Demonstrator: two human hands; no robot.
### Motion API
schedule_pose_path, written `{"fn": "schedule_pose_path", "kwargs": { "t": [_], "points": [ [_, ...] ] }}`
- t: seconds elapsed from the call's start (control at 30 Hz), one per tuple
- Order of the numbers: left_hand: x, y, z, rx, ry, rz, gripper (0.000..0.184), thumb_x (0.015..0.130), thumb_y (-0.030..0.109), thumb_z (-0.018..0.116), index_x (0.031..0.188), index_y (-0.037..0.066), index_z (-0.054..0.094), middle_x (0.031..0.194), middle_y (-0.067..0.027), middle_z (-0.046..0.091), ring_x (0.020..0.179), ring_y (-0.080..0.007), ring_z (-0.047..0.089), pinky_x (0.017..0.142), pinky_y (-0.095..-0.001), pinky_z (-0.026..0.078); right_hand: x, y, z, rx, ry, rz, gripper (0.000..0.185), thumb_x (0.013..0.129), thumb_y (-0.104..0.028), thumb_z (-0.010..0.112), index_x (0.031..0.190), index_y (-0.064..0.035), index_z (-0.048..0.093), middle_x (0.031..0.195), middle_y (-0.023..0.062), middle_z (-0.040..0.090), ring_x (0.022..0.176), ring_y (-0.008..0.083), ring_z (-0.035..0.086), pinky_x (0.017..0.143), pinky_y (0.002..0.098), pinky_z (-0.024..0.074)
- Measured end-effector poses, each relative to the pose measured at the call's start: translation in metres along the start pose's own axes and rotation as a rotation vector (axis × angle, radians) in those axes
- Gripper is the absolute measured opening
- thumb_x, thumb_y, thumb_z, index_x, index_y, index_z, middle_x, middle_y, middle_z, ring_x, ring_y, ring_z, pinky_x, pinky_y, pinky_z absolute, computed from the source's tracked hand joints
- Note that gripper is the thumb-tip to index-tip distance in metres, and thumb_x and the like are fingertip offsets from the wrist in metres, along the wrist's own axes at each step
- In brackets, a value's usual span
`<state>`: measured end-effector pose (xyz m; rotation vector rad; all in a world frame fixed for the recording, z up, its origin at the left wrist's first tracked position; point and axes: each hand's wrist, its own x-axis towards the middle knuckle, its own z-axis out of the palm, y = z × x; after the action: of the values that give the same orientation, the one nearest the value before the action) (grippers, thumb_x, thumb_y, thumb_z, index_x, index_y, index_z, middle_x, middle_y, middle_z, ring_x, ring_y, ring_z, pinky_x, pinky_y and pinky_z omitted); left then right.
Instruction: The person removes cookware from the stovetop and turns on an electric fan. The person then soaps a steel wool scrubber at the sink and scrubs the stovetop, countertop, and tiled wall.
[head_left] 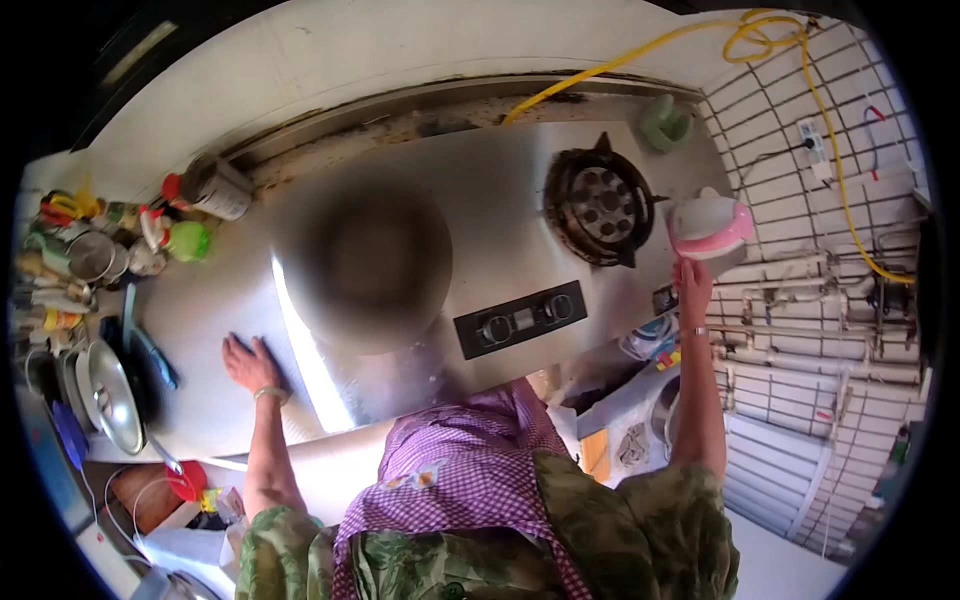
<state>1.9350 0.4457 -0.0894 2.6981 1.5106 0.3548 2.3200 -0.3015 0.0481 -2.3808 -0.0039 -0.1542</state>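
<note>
My left hand (pixel 250 366) lies flat on the steel worktop (pixel 210 295), fingers spread, holding nothing. At the right end of the gas stove (pixel 500 180), my right hand (pixel 692 284) has its fingers closed at the near edge of a pink-and-white bowl-like container (pixel 712 228); its exact kind is unclear. Left of that container is a dark, rusty burner (pixel 600 207) with a pan support. A black control panel (pixel 520 319) with two knobs sits at the stove's front. A large dark blurred round patch hides the stove's left part.
Behind the container stands a green plastic object (pixel 666 125). A yellow hose (pixel 625 55) runs along the back wall. At left are a large can (pixel 218 188), a green spray bottle (pixel 186 241), a blue-handled utensil (pixel 150 345) and a metal lid (pixel 115 395). Pipes (pixel 810 320) line the right wall.
</note>
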Motion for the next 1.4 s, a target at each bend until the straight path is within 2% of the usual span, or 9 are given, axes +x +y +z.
{"fn": "schedule_pose_path", "kwargs": {
  "t": [0.1,0.33,0.67,0.77,0.97,1.1,1.2,1.27,1.4],
  "points": [
    [0.006,-0.018,0.013,-0.162,0.057,0.062,0.051,0.096,0.035,0.052,0.135,0.001,0.05,0.142,-0.0219,0.044,0.13,-0.0379,0.042,0.108,-0.0481,0.033,-0.065,-0.097,0.034,0.344,-0.192,0.119,0.022,0.098,-0.024,0.058,0.11,-0.0069,0.065,0.094,0.0014,0.069,0.077,0.0081,0.064,0.066,0.0198,0.0482],
    [-0.057,0.02,-0.049,-0.763,-0.136,-0.188,0.038,0.101,0.029,0.049,0.109,-0.003,0.067,0.105,-0.0199,0.067,0.096,-0.0306,0.063,0.088,-0.0381,0.048,0.0,-0.293,0.162,0.259,-0.401,-0.474,0.025,0.088,-0.005,0.066,0.113,-0.003,0.064,0.099,0.0062,0.069,0.087,0.0129,0.066,0.078,0.027,0.0528],
    [-0.186,-0.04,-0.127,-0.77,-0.167,-0.518,0.026,0.102,0.016,0.046,0.113,-0.002,0.06,0.106,-0.011,0.062,0.088,-0.0189,0.064,0.08,-0.0312,0.053,0.162,-0.346,0.372,-0.517,-0.564,-0.372,0.064,0.077,-0.034,0.077,0.129,-0.0022,0.058,0.136,0.0197,0.054,0.127,0.0338,0.05,0.105,0.0434,0.0434],
    [-0.216,-0.047,-0.124,-0.826,-0.104,-0.677,0.025,0.101,0.015,0.046,0.114,-0.001,0.06,0.107,-0.0105,0.062,0.087,-0.0187,0.065,0.079,-0.0315,0.054,0.2,-0.308,0.416,-0.774,-0.728,-0.395,0.061,0.081,-0.034,0.073,0.131,-0.0022,0.056,0.126,0.0164,0.061,0.115,0.0294,0.059,0.097,0.0405,0.0489],
    [-0.214,-0.023,-0.116,-0.86,-0.089,-0.692,0.026,0.101,0.015,0.047,0.118,0.0,0.06,0.111,-0.0109,0.063,0.086,-0.0183,0.065,0.078,-0.0314,0.054,0.216,-0.291,0.386,0.852,-0.586,0.279,0.025,0.091,-0.031,0.06,0.108,-0.012,0.062,0.098,0.0014,0.066,0.082,0.0182,0.063,0.073,0.0329,0.0533],
    [-0.187,-0.014,-0.104,-0.971,-0.105,-0.631,0.026,0.101,0.016,0.048,0.118,0.0,0.059,0.112,-0.0111,0.062,0.086,-0.0178,0.065,0.078,-0.0307,0.054,0.169,-0.322,0.326,1.177,-0.766,0.428,0.023,0.091,-0.032,0.061,0.109,-0.0186,0.061,0.098,0.0026,0.066,0.086,0.0181,0.064,0.077,0.0346,0.0537],
    [-0.173,-0.012,-0.107,-1.063,-0.11,-0.611,0.026,0.101,0.015,0.049,0.12,-0.001,0.059,0.111,-0.0113,0.062,0.085,-0.0172,0.065,0.079,-0.0294,0.055,0.119,-0.323,0.278,0.584,-0.641,0.166,0.033,0.09,-0.034,0.062,0.117,-0.0159,0.06,0.104,0.0067,0.063,0.093,0.0212,0.064,0.081,0.0355,0.0527],
    [-0.174,-0.015,-0.104,-1.027,-0.123,-0.514,0.032,0.101,0.016,0.049,0.127,-0.001,0.054,0.115,-0.0136,0.06,0.096,-0.0198,0.063,0.082,-0.0308,0.054,0.063,-0.297,0.259,-0.129,-0.439,-0.487,0.037,0.09,-0.033,0.061,0.122,-0.014,0.057,0.107,0.0102,0.06,0.093,0.0262,0.063,0.08,0.0377,0.0531],
    [-0.156,0.021,-0.112,-0.928,-0.239,-0.382,0.04,0.101,0.02,0.048,0.134,-0.002,0.048,0.118,-0.0159,0.058,0.106,-0.0225,0.058,0.088,-0.0339,0.049,-0.028,-0.285,0.263,-0.38,-0.319,-0.825,0.038,0.091,-0.029,0.059,0.125,-0.0133,0.056,0.111,0.0152,0.054,0.095,0.0357,0.061,0.077,0.0443,0.0526]
  ]
}}
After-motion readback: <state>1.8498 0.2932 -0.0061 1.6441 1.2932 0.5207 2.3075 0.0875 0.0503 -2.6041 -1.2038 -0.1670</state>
